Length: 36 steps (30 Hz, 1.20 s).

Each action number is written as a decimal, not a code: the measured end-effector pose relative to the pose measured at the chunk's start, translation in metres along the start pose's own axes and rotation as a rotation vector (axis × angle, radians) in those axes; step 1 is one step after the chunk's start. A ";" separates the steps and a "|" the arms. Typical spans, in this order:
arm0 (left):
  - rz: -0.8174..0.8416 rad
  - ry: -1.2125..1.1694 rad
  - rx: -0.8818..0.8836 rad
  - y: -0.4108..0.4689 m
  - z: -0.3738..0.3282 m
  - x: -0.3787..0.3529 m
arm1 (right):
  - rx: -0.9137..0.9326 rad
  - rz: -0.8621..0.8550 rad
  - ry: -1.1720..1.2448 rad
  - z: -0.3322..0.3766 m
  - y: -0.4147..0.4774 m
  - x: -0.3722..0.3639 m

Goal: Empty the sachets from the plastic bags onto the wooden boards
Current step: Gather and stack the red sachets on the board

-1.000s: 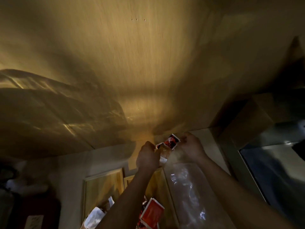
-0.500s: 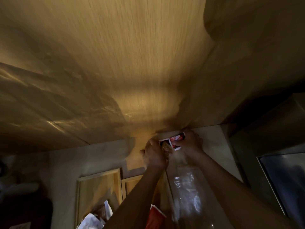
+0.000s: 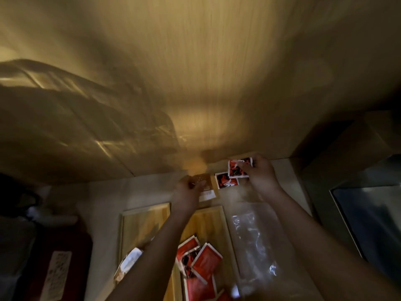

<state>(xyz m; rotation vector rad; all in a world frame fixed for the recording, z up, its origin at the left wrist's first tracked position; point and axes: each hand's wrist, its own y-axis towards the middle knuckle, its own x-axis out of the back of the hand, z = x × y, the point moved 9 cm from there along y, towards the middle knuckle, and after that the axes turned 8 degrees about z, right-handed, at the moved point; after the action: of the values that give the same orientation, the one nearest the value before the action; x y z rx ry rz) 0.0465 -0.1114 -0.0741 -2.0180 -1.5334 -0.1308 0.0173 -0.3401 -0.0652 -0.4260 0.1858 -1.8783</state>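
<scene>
Both my arms reach forward over the counter toward the wall. My left hand (image 3: pixel 188 192) pinches a brown sachet (image 3: pixel 206 187) with a white lower part. My right hand (image 3: pixel 259 172) holds a red-and-black sachet (image 3: pixel 238 167), and a second red-and-black sachet (image 3: pixel 226 183) shows just below it, between the hands. A clear plastic bag (image 3: pixel 256 242) hangs down under my right forearm. Two wooden boards lie side by side below: the left board (image 3: pixel 143 222) carries whitish sachets (image 3: pixel 130 260), the right board (image 3: pixel 208 220) carries several red sachets (image 3: pixel 201 261).
A wood-panelled wall (image 3: pixel 195 72) rises right behind the hands. A dark glass-fronted appliance (image 3: pixel 368 218) stands at the right. At the left are a dark shape and a red object with a white label (image 3: pixel 57 274). The scene is dim and blurred.
My hands have drawn apart: the left hand now holds the brown sachet to the left, the right hand has moved right with the red-and-black sachets. More of the boards shows.
</scene>
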 end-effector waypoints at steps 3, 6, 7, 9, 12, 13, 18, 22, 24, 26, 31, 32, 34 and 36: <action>-0.023 -0.121 -0.041 -0.029 0.001 0.027 | 0.053 0.029 -0.036 0.019 -0.026 -0.007; -0.047 -0.212 -0.055 -0.060 0.013 0.048 | 0.063 0.119 0.036 0.028 -0.058 -0.026; -0.063 -0.243 -0.059 -0.071 0.018 0.055 | 0.059 0.152 0.054 0.030 -0.070 -0.033; -0.095 -0.301 -0.055 -0.091 0.032 0.067 | 0.058 0.205 0.071 0.029 -0.092 -0.047; -0.138 -0.355 -0.010 -0.123 0.061 0.083 | 0.049 0.271 0.003 0.020 -0.120 -0.069; -0.148 -0.374 0.014 -0.132 0.072 0.087 | 0.035 0.290 -0.016 0.013 -0.127 -0.075; -0.199 -0.465 0.106 -0.171 0.125 0.102 | -0.034 0.356 -0.046 -0.026 -0.154 -0.104; -0.253 -0.497 0.174 -0.184 0.159 0.102 | -0.092 0.386 -0.057 -0.057 -0.169 -0.118; -0.277 -0.449 0.228 -0.187 0.175 0.099 | -0.106 0.406 -0.083 -0.068 -0.176 -0.122; -0.286 -0.366 0.273 -0.189 0.186 0.096 | -0.115 0.414 -0.119 -0.077 -0.182 -0.123; -0.257 -0.107 0.344 -0.193 0.194 0.098 | -0.053 0.345 -0.483 -0.087 -0.187 -0.120; -0.242 -0.063 0.348 -0.193 0.194 0.098 | -0.034 0.325 -0.556 -0.087 -0.188 -0.119; -0.217 0.045 0.346 -0.193 0.193 0.099 | -0.024 0.284 -0.644 -0.086 -0.190 -0.119; -0.188 0.160 0.335 -0.191 0.192 0.100 | -0.028 0.245 -0.711 -0.084 -0.191 -0.117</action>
<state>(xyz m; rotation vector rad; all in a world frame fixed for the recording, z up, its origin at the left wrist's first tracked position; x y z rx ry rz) -0.1452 0.1010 -0.1140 -1.5656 -1.5267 -0.0990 -0.1488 -0.1715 -0.1028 -1.0102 -0.2066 -1.3901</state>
